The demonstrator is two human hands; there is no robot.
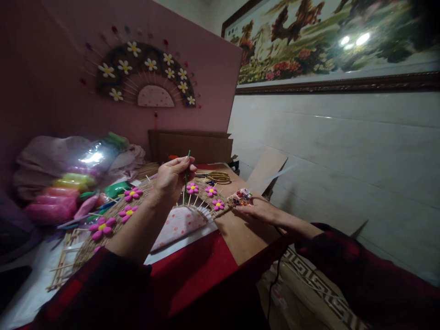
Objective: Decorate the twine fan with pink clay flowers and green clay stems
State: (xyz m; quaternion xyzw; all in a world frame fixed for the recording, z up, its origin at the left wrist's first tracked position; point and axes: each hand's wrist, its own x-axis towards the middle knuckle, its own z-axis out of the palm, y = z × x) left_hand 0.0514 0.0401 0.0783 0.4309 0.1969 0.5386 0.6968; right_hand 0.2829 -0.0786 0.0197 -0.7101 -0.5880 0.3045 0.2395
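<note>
Fingers of left hand [173, 176] pinch stick [188, 158] upright; right hand [257, 210] lies flat, unclenched, by beads [242, 197].

Head camera looks down, near, at left hand [173, 176].

fan [84, 250]: rough woven fibre | flowers [128, 213]: matt | bags [92, 158]: glossy plastic | cardboard [240, 233]: matt

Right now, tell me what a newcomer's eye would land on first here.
The woven fan with pink flowers on the table at centre, where the left hand pinches a green stick above it and the right hand lies flat by a cluster of beads. A finished fan hangs on the pink wall behind.
</note>
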